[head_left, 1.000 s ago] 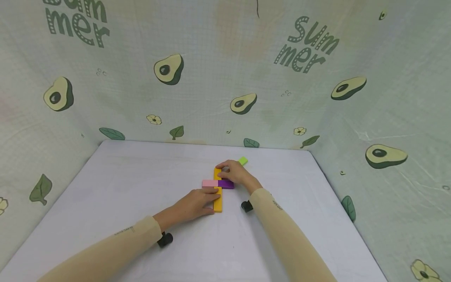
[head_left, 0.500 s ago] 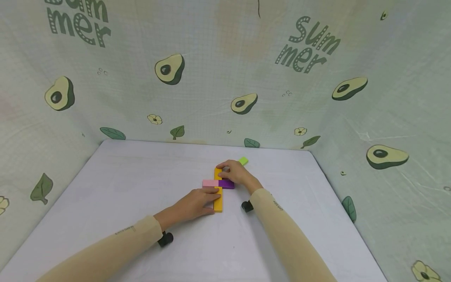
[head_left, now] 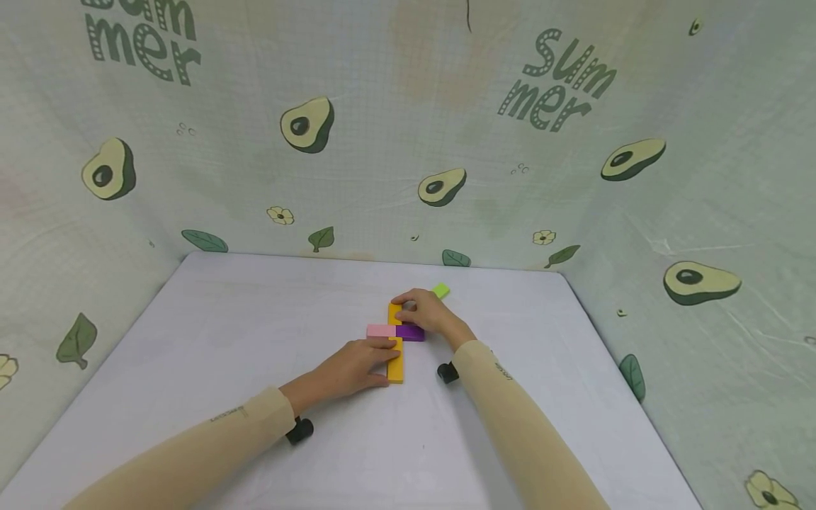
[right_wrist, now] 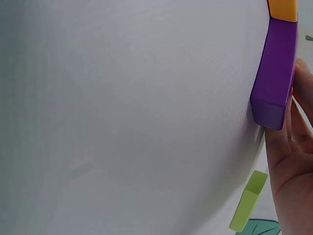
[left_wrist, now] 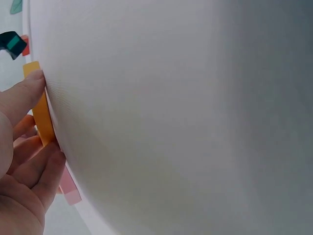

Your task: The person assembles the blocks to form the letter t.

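Four-way contact shows at mid-table in the head view: a pink block and a purple block lie end to end, between a near yellow block and a far yellow block. My left hand holds the near yellow block, thumb at its near end and fingertips by the pink block; the left wrist view shows this yellow block between thumb and fingers. My right hand grips the far yellow block, partly hiding it. In the right wrist view, its fingers sit behind the purple block.
A lime green block lies behind my right hand on the white table. A small red piece shows at the left wrist view's edge. Black wrist cameras sit under both sleeves. Avocado-print cloth hangs around the table.
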A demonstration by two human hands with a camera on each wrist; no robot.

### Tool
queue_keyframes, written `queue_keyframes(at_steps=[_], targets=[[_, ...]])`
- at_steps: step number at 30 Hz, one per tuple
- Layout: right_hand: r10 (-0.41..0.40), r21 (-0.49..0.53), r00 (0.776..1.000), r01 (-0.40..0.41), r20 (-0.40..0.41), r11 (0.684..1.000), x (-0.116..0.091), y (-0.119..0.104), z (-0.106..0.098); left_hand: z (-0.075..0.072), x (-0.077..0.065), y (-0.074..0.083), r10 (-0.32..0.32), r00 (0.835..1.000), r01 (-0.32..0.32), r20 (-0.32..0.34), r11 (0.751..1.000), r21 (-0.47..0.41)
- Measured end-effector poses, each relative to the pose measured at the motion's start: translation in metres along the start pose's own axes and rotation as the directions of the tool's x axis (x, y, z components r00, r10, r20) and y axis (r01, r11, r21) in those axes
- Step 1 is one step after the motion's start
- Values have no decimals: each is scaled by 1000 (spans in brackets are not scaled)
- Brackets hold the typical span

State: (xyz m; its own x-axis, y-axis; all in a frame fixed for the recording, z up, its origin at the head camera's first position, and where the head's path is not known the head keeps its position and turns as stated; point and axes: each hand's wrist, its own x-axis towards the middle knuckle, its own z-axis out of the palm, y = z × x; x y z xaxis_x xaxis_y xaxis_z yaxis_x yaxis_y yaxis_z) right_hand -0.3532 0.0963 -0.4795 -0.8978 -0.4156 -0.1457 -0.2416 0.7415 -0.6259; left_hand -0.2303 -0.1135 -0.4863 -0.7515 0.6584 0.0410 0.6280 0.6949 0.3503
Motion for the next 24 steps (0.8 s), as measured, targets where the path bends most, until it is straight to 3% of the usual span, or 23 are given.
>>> queue_keyframes(at_steps=[24], targets=[[-10,-11,1000,10,19,1000,1,0,-1,1,2,-7,44,999,-44,-27,999,19]])
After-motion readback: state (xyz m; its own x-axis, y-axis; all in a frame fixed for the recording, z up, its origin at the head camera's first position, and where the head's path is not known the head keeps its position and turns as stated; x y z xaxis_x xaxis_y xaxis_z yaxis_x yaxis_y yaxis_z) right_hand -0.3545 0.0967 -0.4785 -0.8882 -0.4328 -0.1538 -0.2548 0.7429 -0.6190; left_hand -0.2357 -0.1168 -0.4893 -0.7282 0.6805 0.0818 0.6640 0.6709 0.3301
